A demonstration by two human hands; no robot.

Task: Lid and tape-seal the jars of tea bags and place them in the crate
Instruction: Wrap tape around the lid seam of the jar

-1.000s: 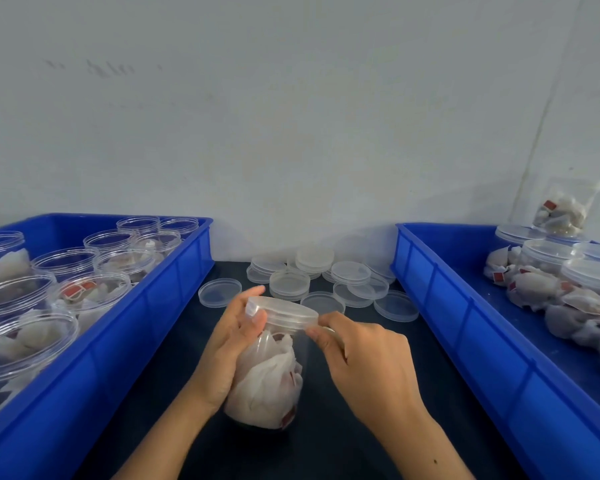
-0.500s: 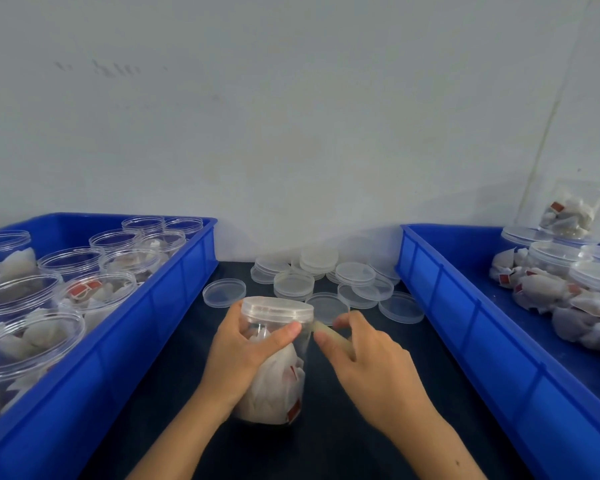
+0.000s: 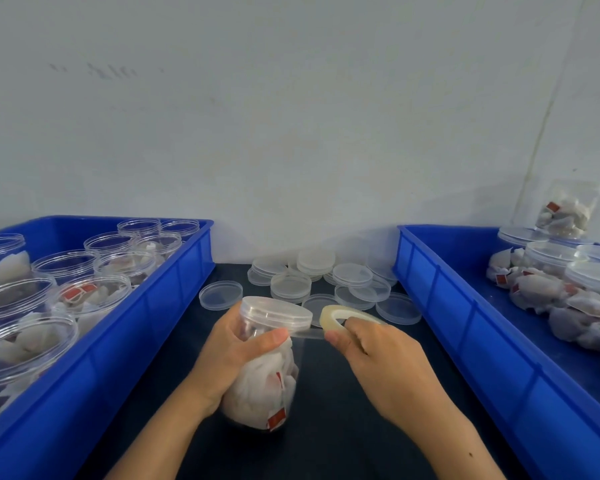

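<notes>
Near centre on the dark bench (image 3: pixel 326 427), the left hand (image 3: pixel 236 355) wraps the lidded jar (image 3: pixel 264 368) of tea bags, thumb pinning a tape strip (image 3: pixel 307 335) below the lid (image 3: pixel 276 310); the right hand (image 3: pixel 378 351) pinches the tape roll (image 3: pixel 329 317) just beside it. The jar looks light, rigid and smooth, best held round its waist. Further off lie spare lids (image 3: pixel 291 287), between the left crate (image 3: pixel 118 334) and the right crate (image 3: pixel 465 306)

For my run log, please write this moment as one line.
step: taping lid | left hand: holds jar, thumb on tape end | right hand: holds tape roll | lid: on
</notes>
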